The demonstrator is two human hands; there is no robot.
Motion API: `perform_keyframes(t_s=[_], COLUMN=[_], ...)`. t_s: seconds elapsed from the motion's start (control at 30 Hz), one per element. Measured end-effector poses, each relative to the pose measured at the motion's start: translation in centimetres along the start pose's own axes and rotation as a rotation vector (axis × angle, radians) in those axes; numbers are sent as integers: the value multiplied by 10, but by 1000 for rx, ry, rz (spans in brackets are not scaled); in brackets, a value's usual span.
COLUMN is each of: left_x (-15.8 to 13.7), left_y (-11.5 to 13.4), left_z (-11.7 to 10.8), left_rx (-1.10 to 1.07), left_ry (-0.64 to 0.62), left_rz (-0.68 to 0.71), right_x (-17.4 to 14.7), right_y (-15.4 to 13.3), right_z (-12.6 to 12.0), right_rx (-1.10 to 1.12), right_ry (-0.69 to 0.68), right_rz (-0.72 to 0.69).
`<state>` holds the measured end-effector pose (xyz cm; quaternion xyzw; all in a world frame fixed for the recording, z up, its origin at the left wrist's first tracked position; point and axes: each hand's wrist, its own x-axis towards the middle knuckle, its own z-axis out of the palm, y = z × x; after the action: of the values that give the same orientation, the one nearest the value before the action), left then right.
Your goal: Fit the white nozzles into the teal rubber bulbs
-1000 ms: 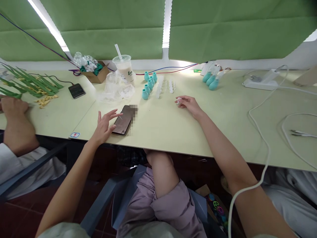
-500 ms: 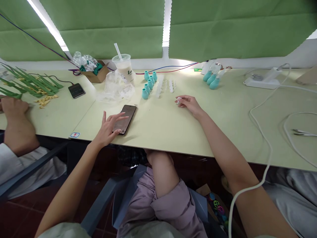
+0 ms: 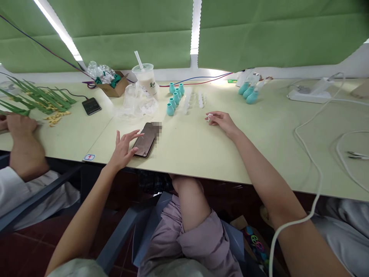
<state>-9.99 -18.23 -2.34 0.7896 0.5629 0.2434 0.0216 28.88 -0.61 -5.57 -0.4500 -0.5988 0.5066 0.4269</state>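
My left hand (image 3: pixel 123 150) is over the lower left edge of a smartphone (image 3: pixel 146 141) lying on the table, its fingers apart and the index finger reaching over the screen. Between the thumb and fingers of my right hand (image 3: pixel 222 122) is a small white piece (image 3: pixel 210 117), too small to name. Beyond it stand two rows of white and clear plastic pieces (image 3: pixel 187 100). To their left are several small turquoise vase-shaped pieces (image 3: pixel 170 109). Three turquoise bulb-like pieces with clear tops (image 3: pixel 251 97) lie farther right at the back.
A lidded drink cup (image 3: pixel 146 79) with a straw stands behind a crumpled plastic bag (image 3: pixel 135 105). At left are a cardboard box (image 3: pixel 114 89), a dark device (image 3: pixel 91 106), green stems (image 3: pixel 49 98) and another person's arm (image 3: pixel 25 144). A power strip (image 3: pixel 309 95) and white cable (image 3: pixel 308 148) lie right.
My left hand has drawn back slightly to the left across the phone, uncovering more of its screen. My right hand keeps its pinch on the white piece. The view has shifted slightly.
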Motion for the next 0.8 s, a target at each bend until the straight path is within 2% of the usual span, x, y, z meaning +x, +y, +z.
perform_keyframes(t_s=[0.33,0.8], left_x=[0,-8], left_y=[-4,-3], left_z=[8,10], left_rx=[-49,47], left_ry=[79,74], left_rz=[43,25], right_x=[-4,-5], right_y=[-5,-3], right_z=[1,-1], right_rx=[-20,-112], right_ry=[9,27], right_rz=[28,51])
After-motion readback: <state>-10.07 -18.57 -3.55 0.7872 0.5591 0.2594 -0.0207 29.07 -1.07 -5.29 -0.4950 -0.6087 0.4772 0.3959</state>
